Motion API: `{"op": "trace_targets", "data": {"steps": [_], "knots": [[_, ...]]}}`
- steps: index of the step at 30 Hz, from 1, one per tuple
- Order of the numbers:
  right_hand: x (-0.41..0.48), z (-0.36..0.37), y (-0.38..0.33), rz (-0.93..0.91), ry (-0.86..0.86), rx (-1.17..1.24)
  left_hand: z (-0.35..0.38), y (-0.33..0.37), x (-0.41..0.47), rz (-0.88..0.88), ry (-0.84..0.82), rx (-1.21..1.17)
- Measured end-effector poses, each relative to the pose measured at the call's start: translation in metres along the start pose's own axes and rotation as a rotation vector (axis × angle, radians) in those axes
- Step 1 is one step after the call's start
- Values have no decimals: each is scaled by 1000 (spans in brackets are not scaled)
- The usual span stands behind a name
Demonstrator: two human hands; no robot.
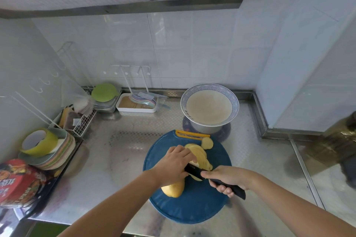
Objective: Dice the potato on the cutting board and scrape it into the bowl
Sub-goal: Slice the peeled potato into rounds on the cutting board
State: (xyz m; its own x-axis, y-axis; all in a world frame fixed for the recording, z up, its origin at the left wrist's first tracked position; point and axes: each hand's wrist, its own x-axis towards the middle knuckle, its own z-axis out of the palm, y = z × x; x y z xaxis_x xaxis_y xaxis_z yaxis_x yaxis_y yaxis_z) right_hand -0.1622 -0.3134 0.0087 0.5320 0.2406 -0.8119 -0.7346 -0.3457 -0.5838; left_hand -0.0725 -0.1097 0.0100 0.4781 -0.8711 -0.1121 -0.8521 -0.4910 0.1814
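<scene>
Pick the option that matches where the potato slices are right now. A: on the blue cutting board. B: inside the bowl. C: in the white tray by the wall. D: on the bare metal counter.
A: the cut slices lie fanned on the blue cutting board, beyond the left hand and the knife held by the right hand; no potato shows in the bowl.

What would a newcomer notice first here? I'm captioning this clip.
The two hands at work on the round blue cutting board: left hand steadying the yellow potato, right hand gripping the black knife. Behind the board, a blue-rimmed white bowl waits.
</scene>
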Motion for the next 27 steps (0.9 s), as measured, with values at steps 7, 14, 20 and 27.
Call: {"op": "trace_targets", "data": {"steps": [7,14,20,27], "knots": [[-14,-9,-1,-56,43,-94,8,-4,5,-80,-50,-44],[-36,-26,10,-88,101,-64,10,16,-19,-519,100,-177],[-33,-17,13,-207,208,-164,29,29,-34,-1108,-32,-643],[-30,6,-1,-360,453,-463,34,15,-41,-1078,-86,-742]]}}
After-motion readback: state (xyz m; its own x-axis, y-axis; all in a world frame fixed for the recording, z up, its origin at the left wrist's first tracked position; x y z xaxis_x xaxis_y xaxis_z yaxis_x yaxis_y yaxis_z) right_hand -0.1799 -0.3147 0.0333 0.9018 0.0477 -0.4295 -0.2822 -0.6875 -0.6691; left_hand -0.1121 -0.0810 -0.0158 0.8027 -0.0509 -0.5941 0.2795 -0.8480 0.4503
